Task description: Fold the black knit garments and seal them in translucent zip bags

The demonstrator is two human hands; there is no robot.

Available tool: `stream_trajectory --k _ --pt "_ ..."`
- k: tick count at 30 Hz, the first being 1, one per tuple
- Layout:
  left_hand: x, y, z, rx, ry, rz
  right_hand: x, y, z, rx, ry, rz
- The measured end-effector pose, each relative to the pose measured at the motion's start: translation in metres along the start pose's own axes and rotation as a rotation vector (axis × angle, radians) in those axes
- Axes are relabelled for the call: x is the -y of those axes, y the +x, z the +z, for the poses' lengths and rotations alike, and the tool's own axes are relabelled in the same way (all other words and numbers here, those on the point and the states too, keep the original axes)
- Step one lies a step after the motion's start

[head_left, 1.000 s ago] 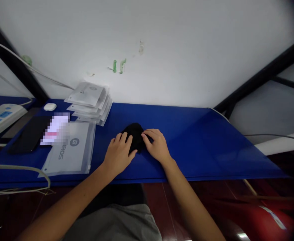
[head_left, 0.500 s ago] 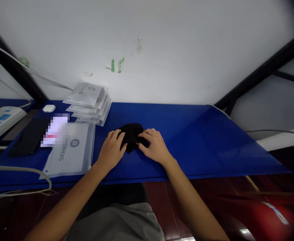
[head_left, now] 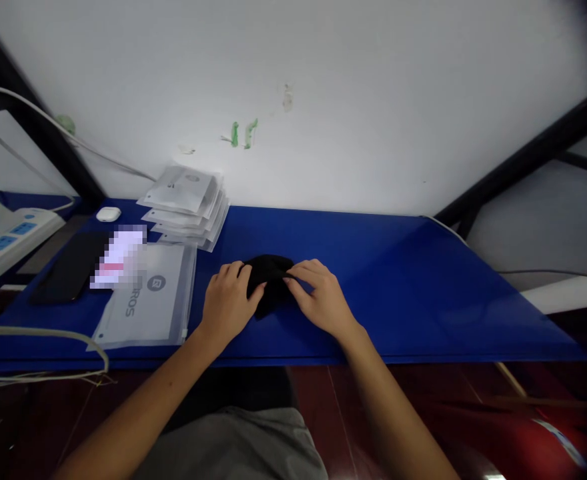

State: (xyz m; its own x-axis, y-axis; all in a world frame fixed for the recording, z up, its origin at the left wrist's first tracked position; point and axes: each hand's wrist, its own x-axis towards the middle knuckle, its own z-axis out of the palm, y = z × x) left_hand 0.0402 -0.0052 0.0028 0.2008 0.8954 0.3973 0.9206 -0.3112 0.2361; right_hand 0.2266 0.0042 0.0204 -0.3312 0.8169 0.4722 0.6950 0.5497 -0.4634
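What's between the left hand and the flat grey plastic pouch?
Head view: only bare blue mat separates the flat grey plastic pouch from the left hand, which pinches the black fabric bundle.

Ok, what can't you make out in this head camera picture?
Black cloth: what it is, partly covered by the left hand and right hand in the head view; their grip underneath is hidden.
Flat bag: its lettering starts under a pixelated patch.
Power strip: cut off by the left edge.
Small white object: too small to identify.
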Motion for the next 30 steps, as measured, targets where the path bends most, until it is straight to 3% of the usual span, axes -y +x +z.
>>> stream_trajectory --k 8,14,19,21,30 --pt "0.011 0.004 -0.016 0.088 0.028 -0.102 0.003 -0.001 -0.015 0.034 -0.035 0.036" --pt "0.022 0.003 -0.025 0.156 -0.007 -0.142 -0.003 -0.004 -0.019 0.081 -0.295 0.112" --pt "0.018 0.000 -0.028 0.261 -0.060 -0.094 -0.007 -0.006 -0.013 0.124 -0.453 0.190" --pt "0.012 -0.002 -0.026 0.233 -0.086 -0.075 -0.008 -0.007 -0.012 0.147 -0.453 0.193" --pt "-0.018 0.000 -0.021 -0.128 -0.136 0.032 0.019 0.001 -0.035 0.052 -0.263 0.072"
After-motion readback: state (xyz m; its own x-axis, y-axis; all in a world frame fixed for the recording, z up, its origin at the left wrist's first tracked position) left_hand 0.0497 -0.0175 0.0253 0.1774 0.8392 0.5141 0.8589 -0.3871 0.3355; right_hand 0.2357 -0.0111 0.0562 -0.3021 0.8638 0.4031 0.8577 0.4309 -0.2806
